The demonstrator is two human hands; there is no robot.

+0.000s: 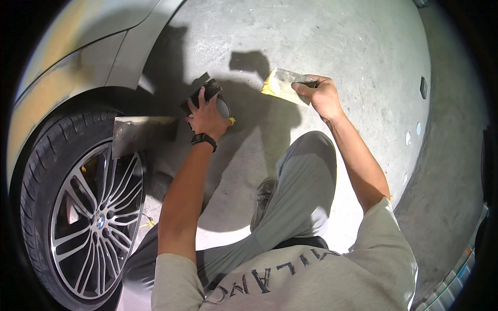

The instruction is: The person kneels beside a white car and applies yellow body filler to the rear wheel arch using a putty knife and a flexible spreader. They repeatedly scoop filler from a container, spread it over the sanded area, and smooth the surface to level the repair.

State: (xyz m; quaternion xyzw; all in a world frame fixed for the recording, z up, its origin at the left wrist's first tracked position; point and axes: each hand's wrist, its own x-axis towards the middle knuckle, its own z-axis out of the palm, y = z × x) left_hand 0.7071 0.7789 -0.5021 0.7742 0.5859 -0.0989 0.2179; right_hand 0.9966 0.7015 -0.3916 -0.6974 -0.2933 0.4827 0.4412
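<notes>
My left hand [207, 118], with a black watch on its wrist, grips a dark flat tool [204, 94] held over a round dark tin [223, 107]; whether the hand also holds the tin I cannot tell. My right hand [321, 96] is raised to the right and pinches one end of a wide flat metal spreader blade [284, 83]. Yellowish paste coats the blade's far left end. The two hands are apart, about a hand's width of floor showing between them.
A silver car's fender [78, 62] and its tyre with a multi-spoke alloy wheel [96, 217] fill the left. A flat metal plate [139, 135] juts out by the tyre's top. My bent knee in grey trousers [301, 181] is below, over a concrete floor [321, 36].
</notes>
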